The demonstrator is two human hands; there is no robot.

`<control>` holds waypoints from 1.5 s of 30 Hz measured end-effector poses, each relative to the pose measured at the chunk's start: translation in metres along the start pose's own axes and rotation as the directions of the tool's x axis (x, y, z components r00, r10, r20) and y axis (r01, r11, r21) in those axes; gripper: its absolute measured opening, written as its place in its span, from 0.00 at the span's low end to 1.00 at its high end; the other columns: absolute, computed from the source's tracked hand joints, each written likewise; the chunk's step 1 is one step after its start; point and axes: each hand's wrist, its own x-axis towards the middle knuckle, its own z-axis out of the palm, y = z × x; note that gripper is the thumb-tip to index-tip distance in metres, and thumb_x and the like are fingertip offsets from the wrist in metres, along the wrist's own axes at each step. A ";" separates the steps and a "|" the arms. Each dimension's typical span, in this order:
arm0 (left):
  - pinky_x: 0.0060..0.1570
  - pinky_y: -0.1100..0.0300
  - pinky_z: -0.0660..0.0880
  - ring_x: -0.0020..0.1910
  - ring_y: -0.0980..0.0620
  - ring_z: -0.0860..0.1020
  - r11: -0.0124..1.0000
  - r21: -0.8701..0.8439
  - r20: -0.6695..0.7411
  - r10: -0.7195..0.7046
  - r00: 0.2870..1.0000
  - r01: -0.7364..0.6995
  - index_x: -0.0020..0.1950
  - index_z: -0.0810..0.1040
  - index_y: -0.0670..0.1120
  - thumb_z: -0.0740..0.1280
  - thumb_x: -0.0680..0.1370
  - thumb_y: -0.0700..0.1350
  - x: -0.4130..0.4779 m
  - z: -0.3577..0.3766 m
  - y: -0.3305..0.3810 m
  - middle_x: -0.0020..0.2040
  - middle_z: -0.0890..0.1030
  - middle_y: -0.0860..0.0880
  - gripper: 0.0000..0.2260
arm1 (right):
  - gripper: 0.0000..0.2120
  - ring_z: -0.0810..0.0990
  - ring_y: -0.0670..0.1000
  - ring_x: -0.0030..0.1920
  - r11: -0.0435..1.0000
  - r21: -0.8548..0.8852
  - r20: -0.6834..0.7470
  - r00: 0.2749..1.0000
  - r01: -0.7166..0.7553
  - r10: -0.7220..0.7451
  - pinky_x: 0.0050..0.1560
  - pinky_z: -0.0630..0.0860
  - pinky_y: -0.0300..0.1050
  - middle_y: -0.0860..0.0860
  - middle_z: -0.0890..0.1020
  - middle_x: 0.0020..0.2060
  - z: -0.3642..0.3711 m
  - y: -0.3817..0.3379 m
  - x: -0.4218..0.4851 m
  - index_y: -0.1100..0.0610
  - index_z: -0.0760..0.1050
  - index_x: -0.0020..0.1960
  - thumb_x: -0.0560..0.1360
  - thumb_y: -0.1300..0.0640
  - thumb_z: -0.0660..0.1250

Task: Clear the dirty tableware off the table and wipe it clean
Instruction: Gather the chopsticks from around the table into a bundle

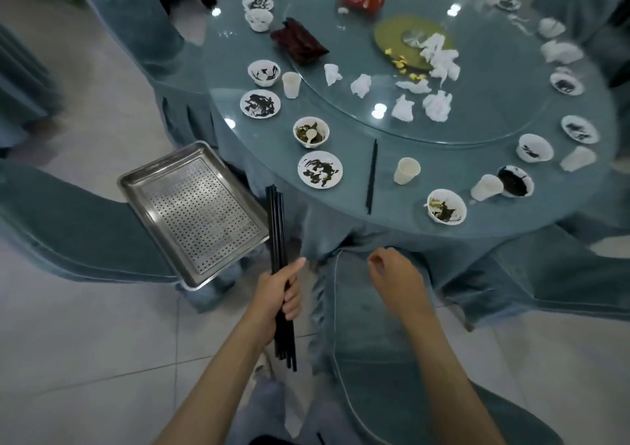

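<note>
Left hand [278, 294] gripping chopsticks [276, 226] | right hand [395, 277] loose, half-curled | green-smeared bowl [296, 131], spoon [309, 135] inside, near counter [392, 213] edge

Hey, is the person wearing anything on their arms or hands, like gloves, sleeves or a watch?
No. The left forearm and right forearm are bare to the frame edge, no sleeve in view. The left hand and right hand wear no gloves; no watch, bracelet or ring shows.
</note>
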 end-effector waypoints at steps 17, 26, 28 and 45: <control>0.20 0.63 0.57 0.17 0.51 0.59 0.979 0.204 -0.039 -0.003 0.999 0.011 0.28 0.63 0.46 0.68 0.82 0.44 0.059 -0.016 0.060 0.22 0.60 0.47 0.24 | 0.10 0.81 0.57 0.56 0.957 0.082 0.010 0.960 -0.279 0.279 0.54 0.76 0.51 0.51 0.84 0.54 0.026 -0.007 0.084 0.52 0.81 0.58 0.80 0.51 0.65; 0.21 0.61 0.59 0.19 0.50 0.60 0.942 0.334 -0.105 0.007 0.994 0.028 0.28 0.64 0.44 0.68 0.82 0.46 0.156 0.025 0.111 0.23 0.60 0.46 0.25 | 0.15 0.81 0.59 0.56 0.880 0.186 0.049 0.898 -0.438 0.437 0.54 0.76 0.52 0.54 0.83 0.56 0.044 0.030 0.220 0.55 0.78 0.62 0.79 0.50 0.69; 0.22 0.60 0.59 0.20 0.50 0.60 0.935 0.351 -0.122 0.005 0.992 0.038 0.28 0.64 0.44 0.68 0.82 0.47 0.174 0.034 0.122 0.24 0.61 0.46 0.24 | 0.15 0.81 0.59 0.56 0.867 0.168 0.069 0.883 -0.469 0.465 0.54 0.76 0.53 0.55 0.82 0.57 0.048 0.036 0.244 0.56 0.77 0.61 0.79 0.48 0.70; 0.21 0.61 0.61 0.19 0.50 0.61 0.927 0.355 -0.188 -0.054 0.981 0.119 0.27 0.66 0.45 0.69 0.81 0.47 0.236 0.031 0.163 0.22 0.62 0.46 0.24 | 0.18 0.81 0.64 0.56 0.751 -0.012 0.084 0.748 -0.660 0.659 0.52 0.77 0.55 0.61 0.82 0.56 0.081 0.021 0.318 0.63 0.76 0.58 0.84 0.48 0.61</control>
